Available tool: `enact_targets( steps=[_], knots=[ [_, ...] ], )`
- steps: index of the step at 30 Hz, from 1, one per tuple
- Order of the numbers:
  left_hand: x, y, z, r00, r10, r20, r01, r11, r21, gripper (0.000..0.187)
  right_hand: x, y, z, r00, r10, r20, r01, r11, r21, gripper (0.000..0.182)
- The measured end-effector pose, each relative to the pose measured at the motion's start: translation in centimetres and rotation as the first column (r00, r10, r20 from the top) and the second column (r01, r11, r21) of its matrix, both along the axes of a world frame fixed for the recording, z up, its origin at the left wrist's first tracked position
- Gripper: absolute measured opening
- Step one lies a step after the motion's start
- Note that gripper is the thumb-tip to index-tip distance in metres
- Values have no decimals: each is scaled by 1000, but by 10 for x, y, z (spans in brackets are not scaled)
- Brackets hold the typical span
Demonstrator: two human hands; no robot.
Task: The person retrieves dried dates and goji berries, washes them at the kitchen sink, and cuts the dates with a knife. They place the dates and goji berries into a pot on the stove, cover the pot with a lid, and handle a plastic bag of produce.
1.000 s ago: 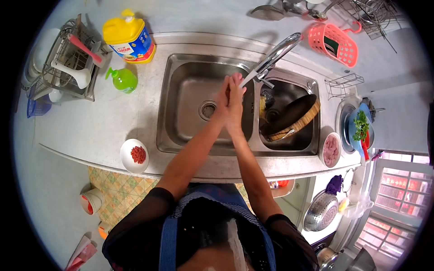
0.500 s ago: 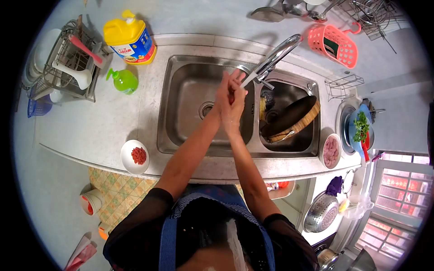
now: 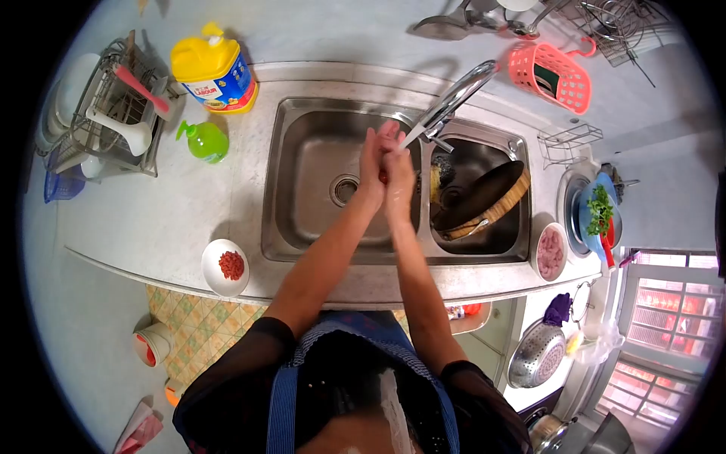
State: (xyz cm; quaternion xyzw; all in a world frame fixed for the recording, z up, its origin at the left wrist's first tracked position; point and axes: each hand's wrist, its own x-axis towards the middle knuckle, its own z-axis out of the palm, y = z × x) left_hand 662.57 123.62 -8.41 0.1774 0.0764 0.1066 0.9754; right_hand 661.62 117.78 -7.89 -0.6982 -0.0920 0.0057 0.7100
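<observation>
The left hand [image 3: 370, 157] and right hand [image 3: 401, 172] press together, angled toward the faucet [image 3: 459, 92] at one o'clock, presumably to catch its stream [image 3: 413, 137]; I can't tell what's between them.

Over on the left of the counter [image 3: 185, 208] I see a yellow jug [image 3: 214, 69], with a green pump bottle [image 3: 206, 142] just beside it. The dish rack [image 3: 125, 113] stands at the far left, a pink-handled tool [image 3: 142, 87] across it. Near the front edge sits a white dish [image 3: 213, 284] of small red pieces [image 3: 231, 265]. To the right there's a bowl [image 3: 539, 270] of pale pink chunks [image 3: 551, 250], then leafy greens [image 3: 600, 210] over a blue bowl [image 3: 586, 203]. A pink basket [image 3: 578, 92] is up by the wall, and a purple cloth [image 3: 558, 309] lies beside the colander [image 3: 537, 356].
</observation>
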Motion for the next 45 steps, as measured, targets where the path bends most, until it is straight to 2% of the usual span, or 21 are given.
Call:
enact_targets(
  steps=[4,7,9,11,12,15,16,19,21,23,24,25,26,29,30,35,37,39,41,43,45],
  knots=[
    [-6,-10,6,996,-55,-72,62,994,85,55,3,12,10,964,-135,231,164,981,-109,32],
    [-21,-15,18,986,-26,-163,53,985,166,47,41,0,9,986,71,-151,-47,986,157,29],
    [-19,-18,33,991,59,-124,-42,990,135,42,39,-2,20,979,97,-182,-83,993,83,27],
    [-5,1,10,984,-22,-175,49,987,152,42,28,5,14,973,12,-229,11,995,102,27],
    [2,7,8,991,-54,-125,69,991,118,42,20,8,13,978,-13,207,9,1000,21,28],
    [1,-5,13,991,-4,-132,3,1000,-2,39,5,12,16,965,-74,252,106,987,-117,31],
    [-2,-11,10,992,126,-14,-107,893,437,39,7,12,17,951,-111,288,164,972,-166,29],
    [-19,-13,3,995,-39,92,2,928,372,39,16,12,17,916,-182,356,281,927,-248,26],
    [-22,-15,11,986,-62,-157,74,995,70,36,33,5,13,990,-109,-85,105,993,-47,24],
    [-10,-6,-6,976,-103,-192,105,994,-3,35,17,5,29,991,-105,-89,96,991,-97,23],
    [2,4,-23,992,-116,-58,123,983,135,39,11,9,23,970,-129,206,169,967,-190,26],
    [-2,5,0,991,-114,-71,121,987,102,37,7,11,9,869,-112,482,262,931,-256,29],
    [-6,6,23,990,-111,-84,117,991,69,36,1,11,2,891,7,455,203,889,-410,29],
    [-14,-6,21,999,-15,32,6,964,264,36,11,17,13,880,-106,463,353,798,-489,35],
    [-16,-3,21,983,-185,-17,183,980,-84,36,15,10,32,974,-155,167,208,904,-373,44],
    [-13,1,-12,992,-124,20,125,966,-228,34,7,16,32,923,33,382,232,747,-623,45],
    [-19,4,-24,994,-105,-20,96,960,-264,33,-3,22,25,979,65,195,-28,981,-190,41],
    [-25,7,-33,994,-88,-61,66,953,-297,31,-4,20,21,963,120,242,-67,974,-218,38],
    [-29,11,-49,993,-76,-89,45,948,-314,31,-7,20,20,989,136,-55,-125,977,170,33],
    [-31,17,-67,986,-104,-129,19,845,-534,27,0,11,19,992,124,4,-121,958,260,30],
    [-43,25,-69,986,-168,-17,131,826,-548,24,2,-15,35,994,108,-9,-108,994,-6,27]
  ],
)
